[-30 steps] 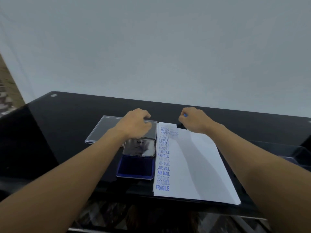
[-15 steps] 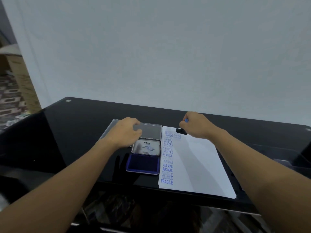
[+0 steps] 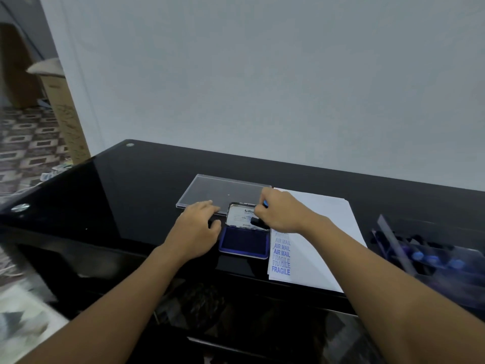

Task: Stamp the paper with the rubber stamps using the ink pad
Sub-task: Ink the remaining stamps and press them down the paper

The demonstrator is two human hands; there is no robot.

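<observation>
Inking step: my right grip [image 3: 278,215] pinches stamp [image 3: 256,221] over ink pad [image 3: 244,243], left grip [image 3: 196,228] slack beside. Next: press squarely down.

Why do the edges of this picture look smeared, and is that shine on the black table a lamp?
Head view: the wide lens stretches the forearms toward the bottom corners; the lower left corner and the stamp rack at right are smeared, probably by head motion; the glossy table mirrors the pale wall, no lamp shows; the middle is sharp enough to read FRAGILE on the paper.
</observation>
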